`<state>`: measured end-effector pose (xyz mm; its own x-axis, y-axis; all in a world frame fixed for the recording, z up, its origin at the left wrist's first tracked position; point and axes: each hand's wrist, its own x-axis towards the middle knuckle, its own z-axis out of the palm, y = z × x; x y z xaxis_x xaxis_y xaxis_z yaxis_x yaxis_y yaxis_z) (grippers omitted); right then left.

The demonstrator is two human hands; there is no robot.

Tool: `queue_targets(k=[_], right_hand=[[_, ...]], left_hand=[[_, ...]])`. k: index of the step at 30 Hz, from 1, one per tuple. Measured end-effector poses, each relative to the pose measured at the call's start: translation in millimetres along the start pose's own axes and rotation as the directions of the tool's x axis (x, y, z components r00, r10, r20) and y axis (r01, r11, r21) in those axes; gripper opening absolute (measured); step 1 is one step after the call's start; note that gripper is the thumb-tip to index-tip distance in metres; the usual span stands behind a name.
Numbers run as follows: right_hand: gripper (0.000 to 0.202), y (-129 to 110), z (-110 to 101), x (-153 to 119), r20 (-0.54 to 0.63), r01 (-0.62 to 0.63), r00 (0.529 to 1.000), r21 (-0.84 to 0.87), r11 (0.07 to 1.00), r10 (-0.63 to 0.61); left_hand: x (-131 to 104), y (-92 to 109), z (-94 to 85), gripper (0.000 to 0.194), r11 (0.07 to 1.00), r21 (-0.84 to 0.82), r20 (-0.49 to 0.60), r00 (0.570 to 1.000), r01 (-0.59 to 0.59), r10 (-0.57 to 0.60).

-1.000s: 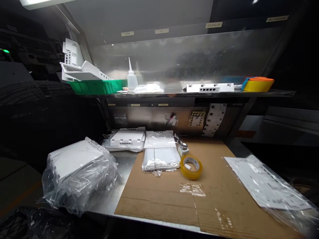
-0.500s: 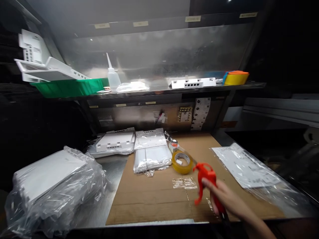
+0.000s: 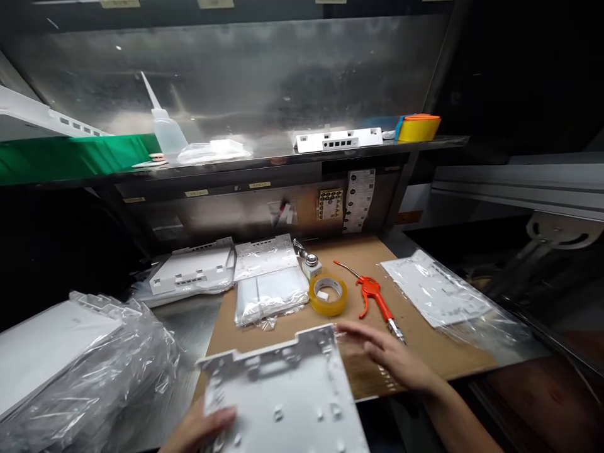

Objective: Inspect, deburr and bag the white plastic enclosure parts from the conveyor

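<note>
A white plastic panel (image 3: 283, 390) with small raised posts is tilted up at the lower middle, over the cardboard's front edge. My left hand (image 3: 201, 425) grips its left side, thumb on the inner face. My right hand (image 3: 387, 355) has its fingers stretched out near the panel's upper right corner, holding nothing. The red air gun (image 3: 371, 288) lies on the cardboard (image 3: 274, 343) behind my right hand, nozzle toward the back. Beside it rests a roll of yellowish tape (image 3: 328, 307).
Bagged white panels lie at the left (image 3: 61, 352), and one bagged panel (image 3: 429, 289) at the right. Clear bags (image 3: 271, 296) are stacked behind the held panel. A shelf (image 3: 274, 156) above carries a green bin (image 3: 85, 156), a squeeze bottle (image 3: 168, 135) and a white housing (image 3: 338, 141).
My right hand has let go of the red air gun, which now lies on the cardboard. My left hand and the white panel have come into view. The view has shifted.
</note>
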<state>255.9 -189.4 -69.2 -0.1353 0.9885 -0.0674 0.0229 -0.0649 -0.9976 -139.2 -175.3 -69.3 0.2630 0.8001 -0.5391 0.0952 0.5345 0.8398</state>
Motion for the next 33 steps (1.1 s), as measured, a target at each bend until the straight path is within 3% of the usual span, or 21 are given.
queue_targets(k=[2, 4, 5, 8, 11, 14, 17, 19, 22, 25, 27, 33], right_hand=[[0.073, 4.8, 20.9, -17.2, 0.131, -0.12, 0.988, 0.365, 0.923, 0.077], [0.069, 15.5, 29.1, -27.6, 0.041, -0.176, 0.982, 0.563, 0.807, 0.186], [0.065, 22.4, 28.1, -31.5, -0.031, -0.175, 0.968, 0.62, 0.764, 0.247], [0.062, 42.5, 12.4, -41.7, -0.231, -0.105, 0.893, 0.728, 0.677, 0.387], [0.066, 51.5, -5.7, -49.9, -0.402, 0.046, 0.801, 0.78, 0.624, 0.444], [0.071, 46.6, -13.4, -52.4, -0.559, 0.201, 0.714, 0.741, 0.641, 0.422], [0.075, 36.5, -11.9, -50.3, -0.651, 0.292, 0.66, 0.681, 0.671, 0.374], [0.075, 31.7, -9.6, -48.8, -0.679, 0.328, 0.645, 0.661, 0.675, 0.351], [0.077, 30.3, -8.5, -49.2, -0.707, 0.359, 0.624, 0.638, 0.682, 0.333], [0.077, 33.2, -11.0, -51.8, -0.724, 0.356, 0.609, 0.615, 0.704, 0.324], [0.077, 34.9, -12.9, -52.9, -0.728, 0.34, 0.606, 0.601, 0.724, 0.32], [0.081, 37.1, -8.6, -48.0, -0.703, 0.297, 0.627, 0.614, 0.731, 0.336]], left_hand=[[29.6, 22.6, 19.3, 0.07, 0.99, 0.07, 0.181, 0.978, -0.122, 0.108], [58.2, 44.9, 40.3, 0.073, 0.898, 0.296, 0.325, 0.918, -0.326, 0.226], [71.1, 54.0, 49.5, 0.073, 0.852, 0.353, 0.339, 0.902, -0.387, 0.269], [105.0, 67.2, 66.0, 0.064, 0.707, 0.489, 0.226, 0.857, -0.512, 0.464], [135.1, 62.3, 65.8, 0.041, 0.5, 0.664, 0.085, 0.72, -0.556, 0.688], [161.4, 52.8, 59.2, 0.028, 0.311, 0.779, 0.097, 0.594, -0.545, 0.799], [178.6, 50.4, 54.1, 0.023, 0.19, 0.822, 0.153, 0.53, -0.537, 0.834], [183.1, 53.8, 51.6, 0.021, 0.145, 0.829, 0.185, 0.509, -0.54, 0.84], [180.3, 62.6, 46.9, 0.024, 0.152, 0.831, 0.172, 0.507, -0.536, 0.844], [171.0, 71.9, 40.8, 0.031, 0.244, 0.814, 0.093, 0.533, -0.527, 0.841], [165.3, 77.9, 36.6, 0.037, 0.336, 0.776, 0.048, 0.582, -0.533, 0.812], [172.2, 100.7, 21.6, 0.058, 0.7, 0.495, -0.037, 0.793, -0.514, 0.608]])
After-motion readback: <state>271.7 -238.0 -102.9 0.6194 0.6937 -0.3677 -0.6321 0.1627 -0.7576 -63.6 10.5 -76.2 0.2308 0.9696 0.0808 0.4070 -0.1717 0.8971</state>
